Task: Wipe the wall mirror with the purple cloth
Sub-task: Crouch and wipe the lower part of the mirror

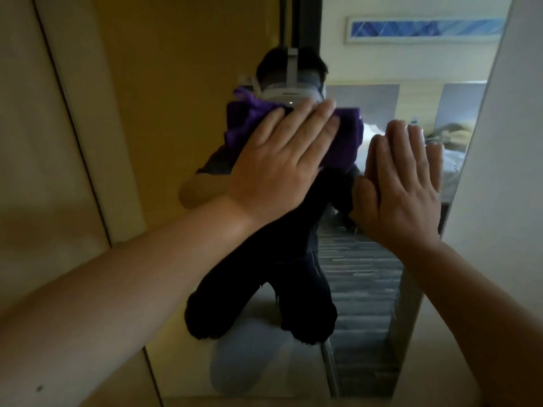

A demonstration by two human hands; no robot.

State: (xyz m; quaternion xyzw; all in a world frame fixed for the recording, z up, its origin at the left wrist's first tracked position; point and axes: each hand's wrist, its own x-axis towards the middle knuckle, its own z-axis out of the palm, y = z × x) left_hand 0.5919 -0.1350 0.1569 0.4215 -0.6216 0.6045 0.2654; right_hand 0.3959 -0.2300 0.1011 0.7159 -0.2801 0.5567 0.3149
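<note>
Pressing the purple cloth (343,136) flat against the wall mirror (367,274) at about head height, the left hand (276,168) is wiping with fingers spread, while the right hand (402,189), open and empty, is resting on the glass, likely for balance.

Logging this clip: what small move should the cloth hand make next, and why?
Probably slide the left hand and purple cloth downward: the cloth sits flat and high on the wall mirror, much glass lies below, and the right hand braces beside it.
</note>
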